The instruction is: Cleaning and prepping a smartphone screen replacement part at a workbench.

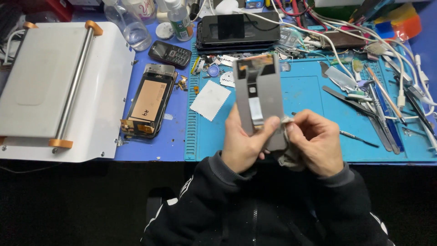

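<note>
Head view: left hand gripped the grey phone panel upright, steadying it while right hand pinched a cloth against its edge.

To my left sits a white machine; beside it an opened phone, perhaps gutted; tools far right.

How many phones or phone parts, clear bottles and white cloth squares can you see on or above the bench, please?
Phones or phone parts: 4 (grey panel in the left hand, opened phone, keypad phone, dark stack)
Clear bottles: 2
White cloth squares: 1
Total: 7
</note>
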